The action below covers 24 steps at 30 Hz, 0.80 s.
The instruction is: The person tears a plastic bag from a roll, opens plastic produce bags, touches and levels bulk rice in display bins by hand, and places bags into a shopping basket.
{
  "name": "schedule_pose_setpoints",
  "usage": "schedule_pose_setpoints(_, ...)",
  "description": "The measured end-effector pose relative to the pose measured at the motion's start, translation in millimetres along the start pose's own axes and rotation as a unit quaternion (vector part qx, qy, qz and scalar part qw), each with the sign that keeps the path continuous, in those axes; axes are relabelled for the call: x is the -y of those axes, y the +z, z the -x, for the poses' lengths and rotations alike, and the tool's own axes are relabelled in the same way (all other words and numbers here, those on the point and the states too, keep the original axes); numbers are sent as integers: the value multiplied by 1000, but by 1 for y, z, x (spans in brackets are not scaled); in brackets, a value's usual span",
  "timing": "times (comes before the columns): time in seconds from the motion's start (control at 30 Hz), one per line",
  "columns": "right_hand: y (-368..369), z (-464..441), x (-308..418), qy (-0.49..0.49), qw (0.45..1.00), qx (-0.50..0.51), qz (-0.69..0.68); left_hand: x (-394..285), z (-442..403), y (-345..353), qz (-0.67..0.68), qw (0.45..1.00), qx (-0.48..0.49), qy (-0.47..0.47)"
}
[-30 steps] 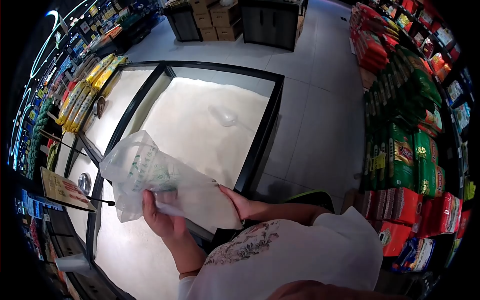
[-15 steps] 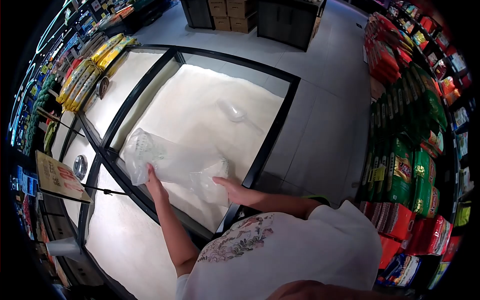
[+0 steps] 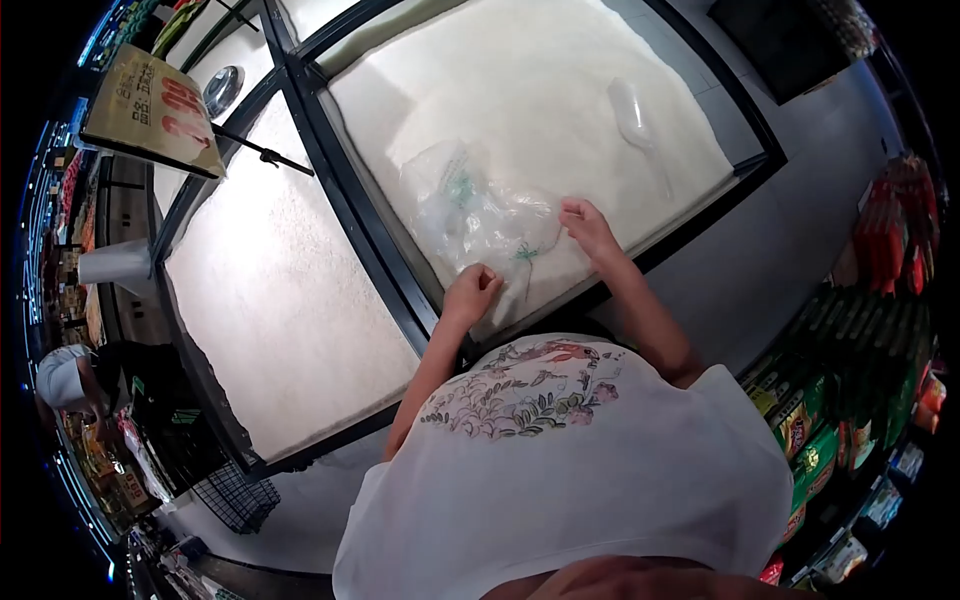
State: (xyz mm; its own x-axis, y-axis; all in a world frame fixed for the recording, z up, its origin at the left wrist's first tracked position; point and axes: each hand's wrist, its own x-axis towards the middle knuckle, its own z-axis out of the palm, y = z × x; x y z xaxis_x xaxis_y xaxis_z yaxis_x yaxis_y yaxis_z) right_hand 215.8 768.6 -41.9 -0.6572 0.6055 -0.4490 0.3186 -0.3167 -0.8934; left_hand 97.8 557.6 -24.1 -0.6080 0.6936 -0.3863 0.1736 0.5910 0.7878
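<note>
A clear plastic bag [image 3: 455, 205] with green print lies crumpled over the white grain [image 3: 480, 90] in the bin. My left hand [image 3: 473, 294] is closed on the bag's near edge, at the front of the bin. To the right, my right hand [image 3: 592, 235] has its fingers closed at the bag's right edge. Farther back, a clear scoop [image 3: 630, 112] rests on the grain, its handle pointing toward me.
Black frames [image 3: 345, 190] divide the bins. A price sign [image 3: 155, 110] on a rod juts over the left bins, near a metal bowl [image 3: 222, 90]. A person [image 3: 65, 375] is at far left beside a wire basket [image 3: 238, 495]. Packaged goods [image 3: 815, 465] line the right.
My view has tilted down and turned left. The bag, stretched wide between my hands before, is now bunched up, and my hands are closer together.
</note>
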Motion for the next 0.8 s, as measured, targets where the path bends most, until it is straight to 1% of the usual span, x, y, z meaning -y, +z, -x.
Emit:
schedule_pose_setpoints(0.03,-5,-5,0,-39,998,-44,32,-4,1,2,-115,992,49,10)
schedule_pose_setpoints(0.07,-7,-11,-1,-36,998,-48,33,-7,2,3,-230,968,100,21)
schedule_pose_setpoints(0.1,-11,-17,-2,-49,992,-60,99,3,-1,11,-262,957,116,33)
schedule_pose_setpoints(0.13,-17,-23,-4,-65,982,-76,163,1,0,16,-315,936,157,17)
schedule_pose_setpoints(0.17,-20,-32,-17,-117,961,-53,245,-4,-2,21,-371,908,192,12)
schedule_pose_setpoints(0.2,-23,-45,-32,-172,928,-44,328,-2,-5,26,-392,891,228,12)
schedule_pose_setpoints(0.23,-21,-49,-39,-186,918,-30,349,2,-7,33,-405,880,247,27)
schedule_pose_setpoints(0.27,-21,-44,-35,-251,892,20,376,7,-9,40,-404,879,251,31)
schedule_pose_setpoints(0.3,-5,-43,-12,-66,895,22,441,5,-12,41,-417,864,278,44)
schedule_pose_setpoints(0.33,4,-49,-12,-14,871,38,489,-2,-10,38,-400,868,285,70)
schedule_pose_setpoints(0.37,8,-45,-8,1,859,43,510,-1,-13,40,-429,852,286,98)
schedule_pose_setpoints(0.43,10,-46,-10,-42,839,22,543,-6,-19,45,-473,824,289,121)
schedule_pose_setpoints(0.47,9,-47,-10,-46,843,3,535,-10,-20,46,-489,814,291,119)
schedule_pose_setpoints(0.6,7,-49,-14,-51,846,-15,530,-9,-20,48,-507,811,254,145)
schedule_pose_setpoints(0.67,7,-50,-18,-41,826,-9,562,-2,-20,52,-515,806,245,157)
schedule_pose_setpoints(0.7,6,-52,-20,-43,825,-10,564,0,-21,53,-523,801,244,162)
schedule_pose_setpoints(0.77,5,-54,-18,-24,811,58,582,3,-21,56,-530,796,238,169)
schedule_pose_setpoints(0.8,4,-52,-16,-27,810,56,583,4,-20,56,-534,793,237,172)
